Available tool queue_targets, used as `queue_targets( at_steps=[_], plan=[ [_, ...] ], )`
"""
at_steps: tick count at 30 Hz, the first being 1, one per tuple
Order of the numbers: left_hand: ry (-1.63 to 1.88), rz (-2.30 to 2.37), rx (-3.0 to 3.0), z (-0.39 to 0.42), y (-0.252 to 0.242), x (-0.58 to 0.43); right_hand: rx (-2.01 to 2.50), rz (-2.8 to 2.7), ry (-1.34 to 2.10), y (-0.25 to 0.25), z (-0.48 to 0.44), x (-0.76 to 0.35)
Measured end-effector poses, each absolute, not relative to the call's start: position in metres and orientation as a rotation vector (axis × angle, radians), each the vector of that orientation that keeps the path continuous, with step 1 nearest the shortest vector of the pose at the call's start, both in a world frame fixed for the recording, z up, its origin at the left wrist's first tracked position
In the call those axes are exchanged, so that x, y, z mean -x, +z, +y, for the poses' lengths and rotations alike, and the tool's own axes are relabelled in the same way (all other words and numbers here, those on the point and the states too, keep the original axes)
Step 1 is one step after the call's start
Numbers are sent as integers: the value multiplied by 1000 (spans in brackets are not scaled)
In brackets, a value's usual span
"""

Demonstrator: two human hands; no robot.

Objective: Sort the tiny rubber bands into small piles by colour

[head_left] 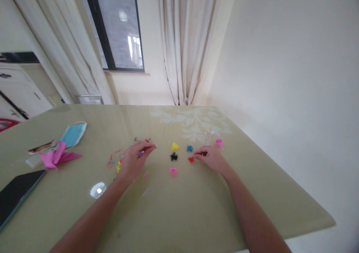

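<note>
Small coloured rubber bands lie sorted in little piles on a glossy table [196, 208]: yellow [174, 146], blue [189, 148], black [174, 156], red [191, 159] and pink [173, 171]. My right hand [211, 158] rests on the table with its fingertips pinched together right at the red pile. My left hand [134, 162] is curled over a loose scatter of mixed bands [116, 162], its fingers pinched on something small that I cannot make out.
A small pink cup [219, 143] stands behind my right hand. At the left lie a blue face mask [73, 134], a pink folded cloth [57, 157], a dark tablet [17, 193] and a round white lid [97, 189]. Curtains and a window stand beyond the table.
</note>
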State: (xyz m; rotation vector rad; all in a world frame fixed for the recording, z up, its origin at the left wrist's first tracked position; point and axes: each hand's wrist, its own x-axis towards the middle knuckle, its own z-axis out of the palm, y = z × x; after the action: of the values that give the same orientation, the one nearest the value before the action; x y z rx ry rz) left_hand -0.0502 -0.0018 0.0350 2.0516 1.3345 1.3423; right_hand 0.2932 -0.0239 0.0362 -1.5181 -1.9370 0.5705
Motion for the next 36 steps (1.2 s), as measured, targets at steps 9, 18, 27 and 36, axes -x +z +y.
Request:
queue_targets(
  at_steps=[9,18,27,36],
  plan=[
    [1487,1009,-1908,-52,54,14,1136,-1675,817,54,-51,-233],
    [1367,978,-1931,-57,51,6,939,-1647,773,59,-68,-207],
    [1304,1032,-1981,-54,50,4,1017,-1700,687,58,-64,-209],
    [1096,1287,-2076,-21,20,-8,1261,-1661,481,45,-44,-221]
  ],
)
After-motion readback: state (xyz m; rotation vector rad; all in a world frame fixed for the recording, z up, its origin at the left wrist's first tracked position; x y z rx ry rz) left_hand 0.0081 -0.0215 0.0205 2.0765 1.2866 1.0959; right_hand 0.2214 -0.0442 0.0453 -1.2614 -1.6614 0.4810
